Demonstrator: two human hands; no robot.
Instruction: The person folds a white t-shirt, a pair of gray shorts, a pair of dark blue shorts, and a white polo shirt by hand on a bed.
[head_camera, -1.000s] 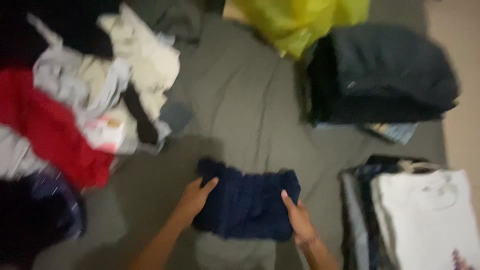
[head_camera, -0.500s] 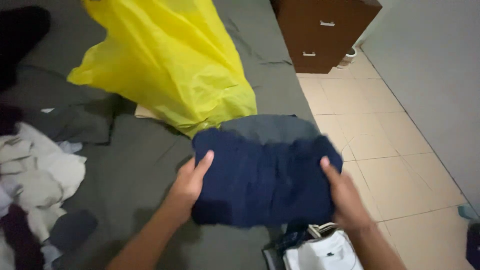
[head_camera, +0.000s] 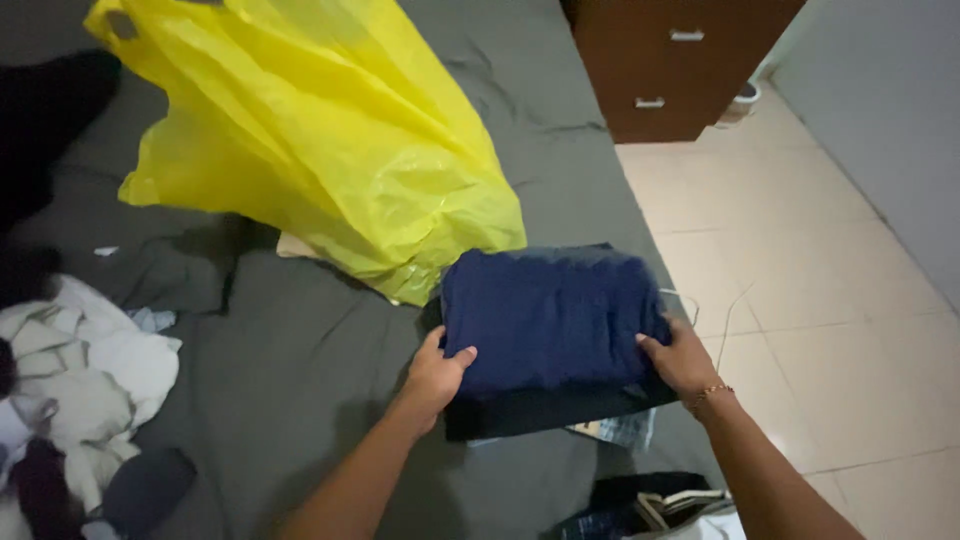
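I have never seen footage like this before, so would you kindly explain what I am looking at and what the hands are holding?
There is no machine here: a person wears a camera on the head, so the picture looks down at their own two bare hands. The left hand and right hand each have a grip on one side of a folded navy garment, which sits on top of a stack of dark folded clothes. The stack rests on a bed with a grey sheet. Behind it lies a yellow plastic bag, with a heap of unfolded laundry at the left. At the right are a tiled floor and a brown drawer unit.
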